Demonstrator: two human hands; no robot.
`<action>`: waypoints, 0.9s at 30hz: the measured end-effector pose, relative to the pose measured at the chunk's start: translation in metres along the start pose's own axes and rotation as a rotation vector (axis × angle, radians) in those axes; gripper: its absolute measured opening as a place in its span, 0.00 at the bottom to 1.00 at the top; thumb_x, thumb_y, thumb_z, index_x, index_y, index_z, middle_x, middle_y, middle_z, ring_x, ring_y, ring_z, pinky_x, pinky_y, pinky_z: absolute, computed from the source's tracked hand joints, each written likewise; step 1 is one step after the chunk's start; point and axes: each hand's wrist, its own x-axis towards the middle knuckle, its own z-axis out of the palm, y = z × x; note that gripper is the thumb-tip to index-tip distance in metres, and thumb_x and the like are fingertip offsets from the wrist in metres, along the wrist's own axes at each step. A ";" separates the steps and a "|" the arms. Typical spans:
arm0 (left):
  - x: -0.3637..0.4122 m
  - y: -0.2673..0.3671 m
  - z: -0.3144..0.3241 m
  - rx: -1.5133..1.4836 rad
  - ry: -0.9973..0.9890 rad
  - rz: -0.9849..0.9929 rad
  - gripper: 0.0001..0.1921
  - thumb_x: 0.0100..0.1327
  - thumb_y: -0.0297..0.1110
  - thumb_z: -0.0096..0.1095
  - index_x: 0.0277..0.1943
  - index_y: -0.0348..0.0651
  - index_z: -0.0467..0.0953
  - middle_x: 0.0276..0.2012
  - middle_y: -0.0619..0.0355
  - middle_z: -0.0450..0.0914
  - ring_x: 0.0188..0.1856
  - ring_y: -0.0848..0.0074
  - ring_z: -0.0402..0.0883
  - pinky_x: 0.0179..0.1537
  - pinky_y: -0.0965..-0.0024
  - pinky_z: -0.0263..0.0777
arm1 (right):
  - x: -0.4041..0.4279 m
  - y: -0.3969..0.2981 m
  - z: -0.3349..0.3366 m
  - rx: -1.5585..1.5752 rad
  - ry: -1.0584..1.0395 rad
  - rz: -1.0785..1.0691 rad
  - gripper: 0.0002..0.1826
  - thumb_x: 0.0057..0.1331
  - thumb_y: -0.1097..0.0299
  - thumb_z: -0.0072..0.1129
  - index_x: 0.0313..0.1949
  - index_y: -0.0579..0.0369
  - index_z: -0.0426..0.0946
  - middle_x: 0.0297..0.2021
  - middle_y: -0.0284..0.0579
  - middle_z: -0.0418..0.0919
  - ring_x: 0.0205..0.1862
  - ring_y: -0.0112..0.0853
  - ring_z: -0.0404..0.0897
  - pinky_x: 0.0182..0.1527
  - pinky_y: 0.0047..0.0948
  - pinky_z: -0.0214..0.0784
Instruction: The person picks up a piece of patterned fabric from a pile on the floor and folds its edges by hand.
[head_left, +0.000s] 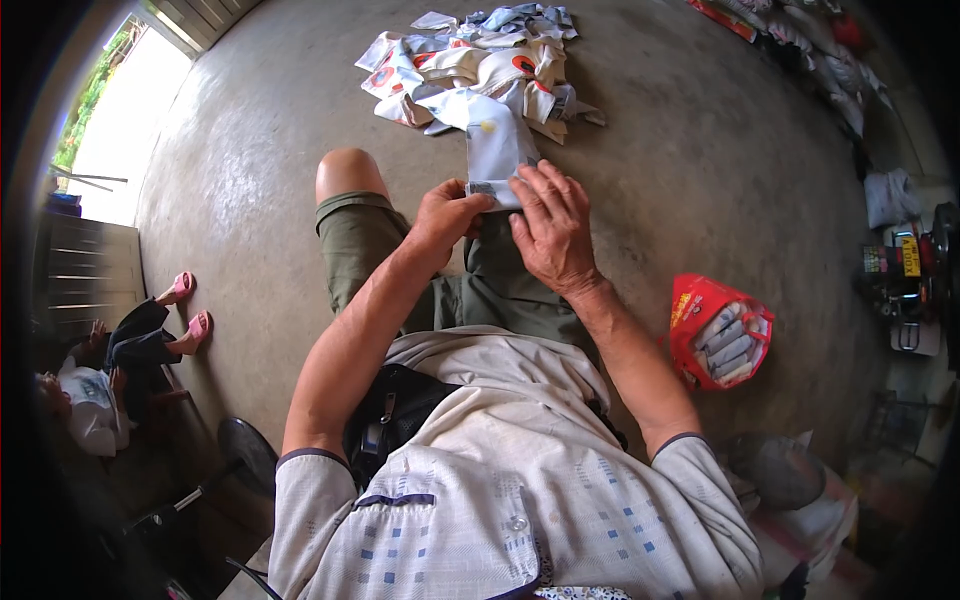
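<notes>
A strip of white printed fabric stretches from the far pile down to my lap, its near end folded over. My left hand grips the left corner of that folded end between thumb and fingers. The fingertips of my right hand rest on the strip's right edge, with the thumb held apart below it. Both hands are above the leg of my green shorts. On the concrete floor ahead lies the heap of fabric pieces, white and blue, some with red-and-black prints.
A red bag holding several rolled fabric pieces stands on the floor at my right. A seated person in pink sandals is at the left, near a doorway. A motorcycle and piled cloth line the right side.
</notes>
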 end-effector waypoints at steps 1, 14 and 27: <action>0.000 0.000 0.001 0.003 -0.007 0.001 0.10 0.64 0.33 0.67 0.43 0.39 0.76 0.31 0.63 0.78 0.28 0.83 0.75 0.31 0.78 0.72 | -0.002 -0.005 0.002 -0.034 -0.075 -0.021 0.28 0.61 0.63 0.61 0.61 0.57 0.71 0.63 0.46 0.69 0.68 0.43 0.63 0.68 0.52 0.52; 0.001 -0.006 0.007 0.154 0.085 0.104 0.15 0.67 0.45 0.62 0.41 0.39 0.80 0.28 0.64 0.78 0.27 0.83 0.73 0.29 0.76 0.69 | -0.019 -0.007 0.014 -0.018 -0.266 0.041 0.35 0.65 0.55 0.59 0.67 0.59 0.63 0.70 0.49 0.60 0.73 0.45 0.57 0.71 0.55 0.46; -0.010 -0.005 0.010 0.078 0.110 0.082 0.13 0.67 0.42 0.63 0.39 0.38 0.79 0.25 0.65 0.75 0.24 0.85 0.70 0.24 0.77 0.63 | -0.044 0.026 0.015 0.194 -0.139 0.251 0.41 0.66 0.49 0.60 0.67 0.68 0.59 0.67 0.65 0.61 0.66 0.55 0.65 0.66 0.50 0.54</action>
